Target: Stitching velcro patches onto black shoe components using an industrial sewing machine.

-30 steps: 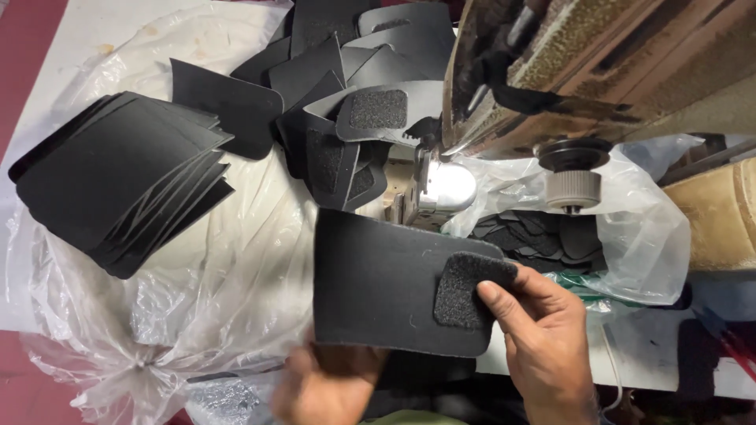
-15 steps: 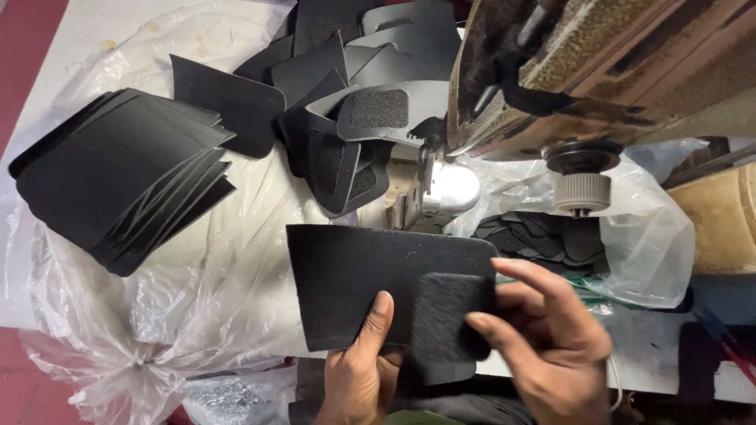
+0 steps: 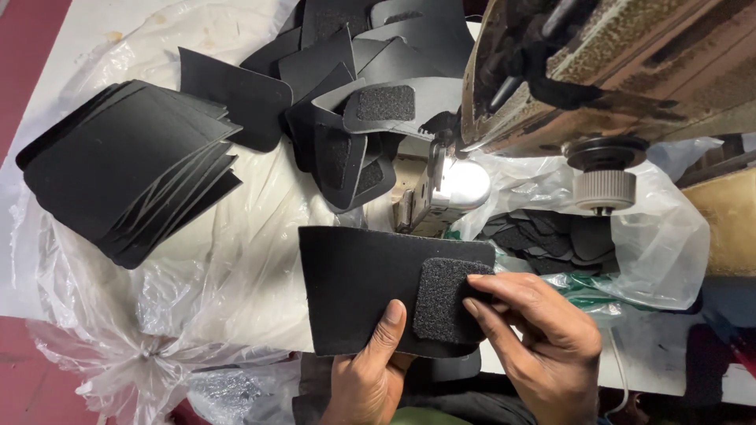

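Note:
A flat black fabric panel (image 3: 358, 287) lies in front of me, held from below by my left hand (image 3: 368, 370), thumb on its top face. A small rough black patch (image 3: 445, 301) rests on the panel's right end. My right hand (image 3: 543, 342) presses that patch down with its fingertips. Just beyond the panel stands the sewing machine's lit needle area (image 3: 441, 189).
A stack of plain black panels (image 3: 126, 169) lies at left on clear plastic sheeting (image 3: 236, 260). Finished panels with patches (image 3: 354, 110) pile behind the needle. A clear bag of small black patches (image 3: 567, 240) sits at right under the machine head (image 3: 614, 71).
The panel has shifted up and right toward the needle. My left hand has slid further under it, and the patch now sits squarely on its right end.

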